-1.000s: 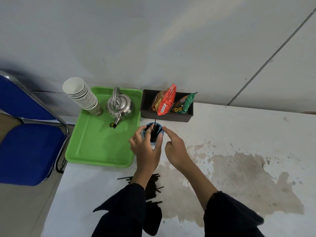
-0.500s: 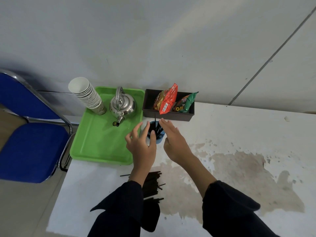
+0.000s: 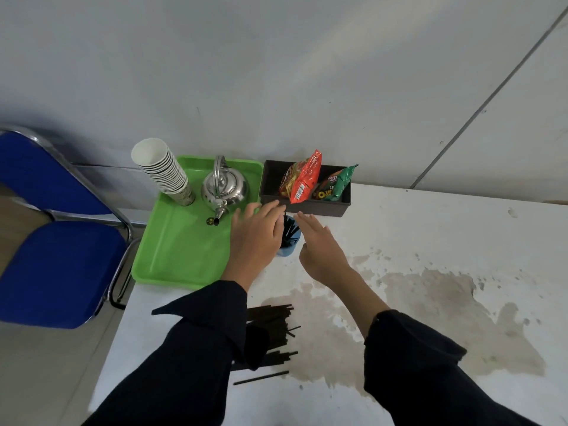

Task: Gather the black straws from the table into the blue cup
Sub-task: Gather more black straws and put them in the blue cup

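- Now your left hand (image 3: 256,238) and right hand (image 3: 319,247) are flanking the blue cup (image 3: 289,248), fingers spread, gripping nothing.
- Some black straws (image 3: 290,230) are standing in that cup.
- More straws (image 3: 273,330) are lying on the bench (image 3: 430,241), nearer you than the cup.

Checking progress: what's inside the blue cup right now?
Several black straws stand in the blue cup, leaning right. The left hand covers the cup's left side, so the count and bottom are hidden.

A white table (image 3: 430,241), blotched with a brown stain (image 3: 430,302), stands against a pale grey wall (image 3: 276,72). Left of the table sits a blue chair (image 3: 55,265) on a grey floor (image 3: 46,379).
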Motion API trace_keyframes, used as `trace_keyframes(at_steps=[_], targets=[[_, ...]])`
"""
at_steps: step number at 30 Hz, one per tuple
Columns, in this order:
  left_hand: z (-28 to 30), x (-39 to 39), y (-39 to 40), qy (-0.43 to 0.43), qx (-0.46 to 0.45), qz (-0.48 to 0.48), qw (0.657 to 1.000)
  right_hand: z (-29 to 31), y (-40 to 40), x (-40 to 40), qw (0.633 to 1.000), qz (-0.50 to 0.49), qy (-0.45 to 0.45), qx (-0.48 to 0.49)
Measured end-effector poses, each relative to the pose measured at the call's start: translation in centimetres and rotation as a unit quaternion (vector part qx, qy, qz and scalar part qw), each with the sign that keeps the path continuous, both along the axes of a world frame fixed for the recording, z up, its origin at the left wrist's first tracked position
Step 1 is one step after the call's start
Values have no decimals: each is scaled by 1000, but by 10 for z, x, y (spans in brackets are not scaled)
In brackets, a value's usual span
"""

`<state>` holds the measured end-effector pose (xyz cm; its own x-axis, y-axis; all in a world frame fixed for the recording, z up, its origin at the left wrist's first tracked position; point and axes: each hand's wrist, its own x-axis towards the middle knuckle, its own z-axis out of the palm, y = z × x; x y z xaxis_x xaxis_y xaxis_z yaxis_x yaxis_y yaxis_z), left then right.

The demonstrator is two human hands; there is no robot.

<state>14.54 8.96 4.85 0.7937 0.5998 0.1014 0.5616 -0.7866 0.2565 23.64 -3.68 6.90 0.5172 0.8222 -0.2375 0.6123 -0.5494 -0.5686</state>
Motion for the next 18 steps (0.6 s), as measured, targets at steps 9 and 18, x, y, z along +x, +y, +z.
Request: trace_keyframes(at_steps=[9,18], targets=[[8,-62,-12,-78,-60,14,995,-1,-20,-20,985,-114,47,119],[-42,-146,-71,79,-202,-49,975,-43,-60,-102,901,-303,304,61]])
